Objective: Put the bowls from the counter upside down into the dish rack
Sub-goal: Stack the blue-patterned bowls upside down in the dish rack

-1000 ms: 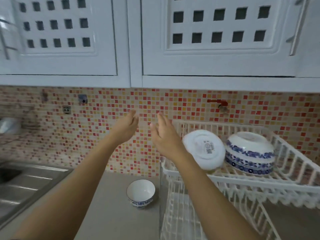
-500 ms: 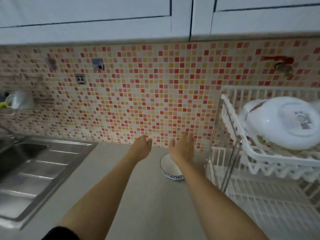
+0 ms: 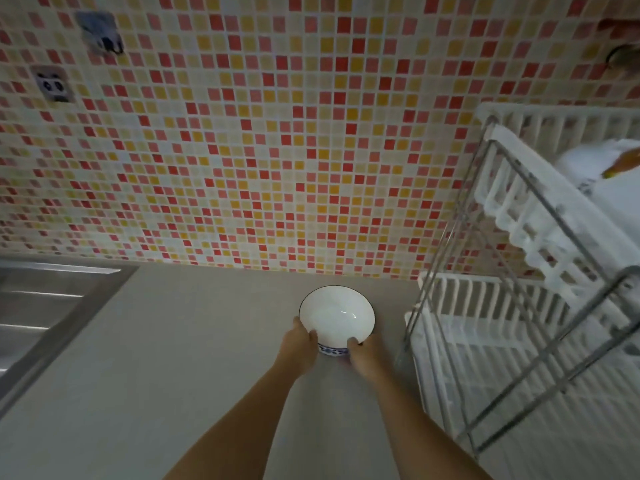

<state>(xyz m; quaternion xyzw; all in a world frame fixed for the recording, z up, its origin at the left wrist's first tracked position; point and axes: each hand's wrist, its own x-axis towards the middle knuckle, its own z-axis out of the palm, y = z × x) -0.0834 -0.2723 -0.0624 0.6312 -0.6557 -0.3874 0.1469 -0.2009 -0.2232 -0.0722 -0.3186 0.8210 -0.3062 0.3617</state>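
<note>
A small white bowl (image 3: 336, 317) with a dark rim and a blue pattern near its foot stands upright on the grey counter (image 3: 173, 358), close to the tiled wall. My left hand (image 3: 299, 344) grips its near left side, thumb on the rim. My right hand (image 3: 365, 353) grips its near right side, thumb also on the rim. The white two-tier dish rack (image 3: 519, 306) stands to the right of the bowl. A white dish (image 3: 609, 188) lies on the rack's upper tier at the frame's right edge.
A steel sink (image 3: 45, 306) is set into the counter at the left. The red and yellow mosaic wall (image 3: 259, 133) rises right behind the bowl, with two small hooks (image 3: 53, 85) at upper left. The rack's metal frame leg (image 3: 446, 271) stands close to my right hand.
Both hands have come down from in front of the wall and closed on the bowl's sides. The camera has tilted down and moved closer to the counter.
</note>
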